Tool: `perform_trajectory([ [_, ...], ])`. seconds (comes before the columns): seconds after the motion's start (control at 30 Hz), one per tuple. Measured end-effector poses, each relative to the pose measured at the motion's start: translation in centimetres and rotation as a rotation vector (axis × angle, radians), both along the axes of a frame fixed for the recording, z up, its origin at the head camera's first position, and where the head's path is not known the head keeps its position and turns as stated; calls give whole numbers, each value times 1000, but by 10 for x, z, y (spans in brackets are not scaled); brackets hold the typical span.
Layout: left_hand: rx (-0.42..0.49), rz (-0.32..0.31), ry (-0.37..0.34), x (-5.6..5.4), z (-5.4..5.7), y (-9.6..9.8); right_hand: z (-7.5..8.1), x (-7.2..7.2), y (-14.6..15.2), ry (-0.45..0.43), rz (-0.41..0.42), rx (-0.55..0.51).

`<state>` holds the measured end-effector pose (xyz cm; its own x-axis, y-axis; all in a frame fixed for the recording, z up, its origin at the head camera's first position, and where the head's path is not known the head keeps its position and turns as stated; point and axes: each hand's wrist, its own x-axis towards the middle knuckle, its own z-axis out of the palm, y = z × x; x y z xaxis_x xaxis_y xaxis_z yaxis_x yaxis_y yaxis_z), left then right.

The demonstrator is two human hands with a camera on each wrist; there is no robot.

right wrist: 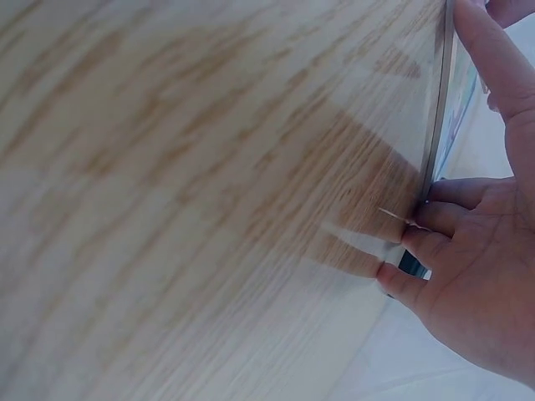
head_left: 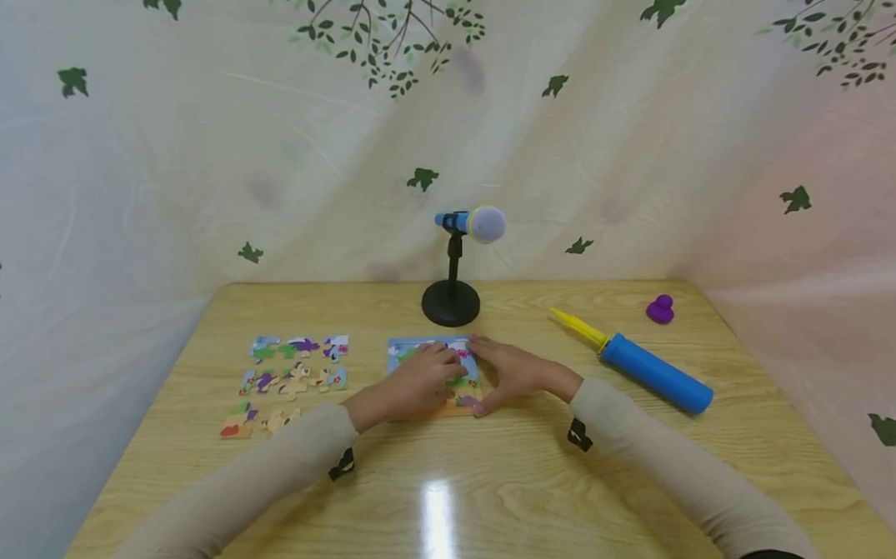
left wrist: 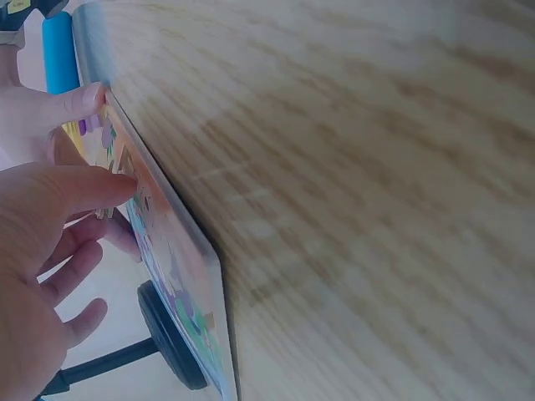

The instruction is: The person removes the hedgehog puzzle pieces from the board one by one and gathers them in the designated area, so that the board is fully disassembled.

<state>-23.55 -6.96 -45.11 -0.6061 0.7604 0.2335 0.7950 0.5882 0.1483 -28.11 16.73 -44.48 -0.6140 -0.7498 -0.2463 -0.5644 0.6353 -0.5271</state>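
A flat jigsaw puzzle board (head_left: pixel 421 342) with a coloured picture lies on the table before me. Over its middle is my left hand (head_left: pixel 422 382); its thumb and forefinger pinch what looks like a small puzzle piece (left wrist: pixel 106 210), mostly hidden by the fingers. My right hand (head_left: pixel 518 370) holds the board by its right side, thumb at the near corner and fingers at the far one. In the right wrist view, the right fingers (right wrist: pixel 439 219) bear against the board's edge and the table. To the left, loose puzzle pieces (head_left: pixel 296 383) lie in three rows.
Behind the board stands a toy microphone (head_left: pixel 470 223) on a black round base (head_left: pixel 451 303). A blue hand pump (head_left: pixel 655 373) with a yellow nozzle lies to the right. A small purple knobbed object (head_left: pixel 660 309) sits near the far right corner of the wooden table (head_left: pixel 502 494).
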Motion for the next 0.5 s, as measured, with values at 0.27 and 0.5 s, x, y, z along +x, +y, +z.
perform_trajectory([
  [0.27, 23, 10, 70, 0, 8, -6, -2, -1, -1, 9, -7, 0],
  [0.5, 87, 72, -114, 0, 26, -31, -2, 0, -2, 10, -21, 23],
])
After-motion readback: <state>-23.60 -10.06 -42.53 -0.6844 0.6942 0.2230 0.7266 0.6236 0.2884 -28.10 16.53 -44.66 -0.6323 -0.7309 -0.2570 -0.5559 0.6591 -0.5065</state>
